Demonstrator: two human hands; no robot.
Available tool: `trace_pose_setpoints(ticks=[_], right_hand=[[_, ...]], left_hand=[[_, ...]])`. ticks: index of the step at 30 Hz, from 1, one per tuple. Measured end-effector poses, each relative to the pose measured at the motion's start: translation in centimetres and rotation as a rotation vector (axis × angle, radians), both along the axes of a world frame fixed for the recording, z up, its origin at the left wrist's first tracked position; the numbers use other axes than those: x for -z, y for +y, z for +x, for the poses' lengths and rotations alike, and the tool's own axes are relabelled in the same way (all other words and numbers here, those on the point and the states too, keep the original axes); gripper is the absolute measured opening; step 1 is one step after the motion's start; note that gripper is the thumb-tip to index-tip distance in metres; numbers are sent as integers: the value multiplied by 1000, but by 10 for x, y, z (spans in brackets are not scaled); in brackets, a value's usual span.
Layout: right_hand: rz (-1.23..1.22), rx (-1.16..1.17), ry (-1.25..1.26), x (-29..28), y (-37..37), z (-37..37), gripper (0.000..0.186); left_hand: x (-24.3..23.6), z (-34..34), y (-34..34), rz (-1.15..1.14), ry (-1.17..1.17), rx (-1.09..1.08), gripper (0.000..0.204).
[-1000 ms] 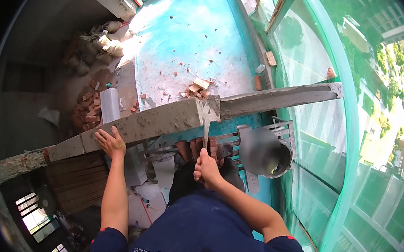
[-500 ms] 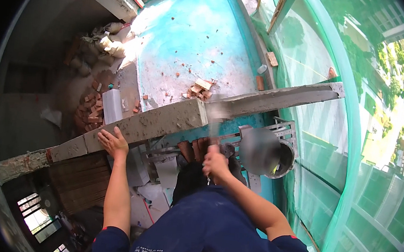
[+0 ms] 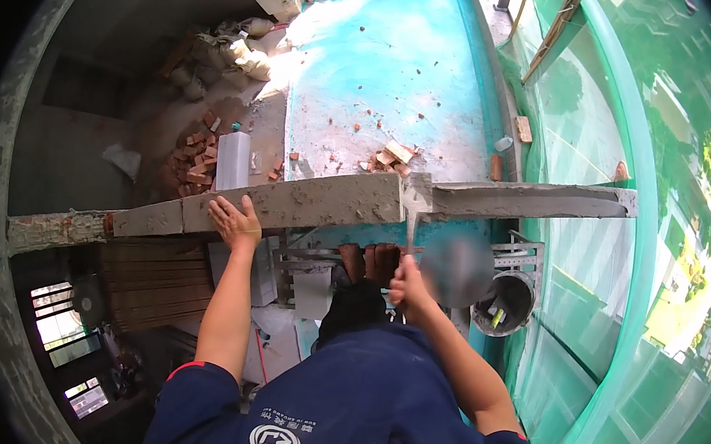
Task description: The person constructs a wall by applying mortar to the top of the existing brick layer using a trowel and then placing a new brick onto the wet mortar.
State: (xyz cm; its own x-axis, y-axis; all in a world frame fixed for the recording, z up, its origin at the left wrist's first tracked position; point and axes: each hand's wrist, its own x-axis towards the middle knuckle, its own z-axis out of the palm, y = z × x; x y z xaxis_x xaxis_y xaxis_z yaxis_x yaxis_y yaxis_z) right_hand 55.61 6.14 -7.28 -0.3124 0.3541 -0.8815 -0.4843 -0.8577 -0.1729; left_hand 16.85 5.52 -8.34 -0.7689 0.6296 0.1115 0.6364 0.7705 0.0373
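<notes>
My left hand (image 3: pixel 234 223) rests on a long grey block (image 3: pixel 324 197) in the top course of the wall, fingers spread over its near edge. In my right hand (image 3: pixel 409 285) is the handle of a bricklayer's trowel (image 3: pixel 416 195). Its blade is slightly smeared and lies at the block's right end, where the lower, mortar-covered wall top (image 3: pixel 529 202) begins. Whether the blade touches the block I cannot tell. Several red bricks (image 3: pixel 369 262) stand in a row on my side of the wall, near my right hand.
A round bucket (image 3: pixel 506 303) with a yellow-green item inside is at right, beside a blurred grey round shape. Green netting (image 3: pixel 635 163) hangs along the right. Beyond the wall are a pale block (image 3: pixel 233 161), a brick pile (image 3: pixel 194 159), sacks (image 3: pixel 239 52) and rubble (image 3: pixel 392 157) on the blue floor.
The trowel was a streak of motion and now shows more sharply at the block's end. My left hand stays on the block. The whole view has turned and shifted.
</notes>
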Motion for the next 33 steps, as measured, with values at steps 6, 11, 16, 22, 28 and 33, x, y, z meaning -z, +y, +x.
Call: trace_pose_setpoints(ticks=[6, 11, 16, 22, 28, 33], right_hand=[[102, -62, -16, 11, 3, 29, 42], [8, -165, 173, 2, 5, 16, 45], [161, -273, 2, -28, 18, 56, 43], [596, -406, -412, -63, 9, 84, 38], [938, -761, -437, -96, 30, -6, 44], [1285, -916, -504, -132, 48, -78, 39]], left_hand=[[-3, 6, 0, 6, -34, -13, 82], [0, 14, 14, 39, -40, 19, 83], [8, 0, -7, 39, -76, -29, 86], [6, -8, -29, 594, -46, -271, 78], [5, -20, -38, 932, -1266, -698, 70], [14, -17, -29, 1027, -1506, -644, 59]])
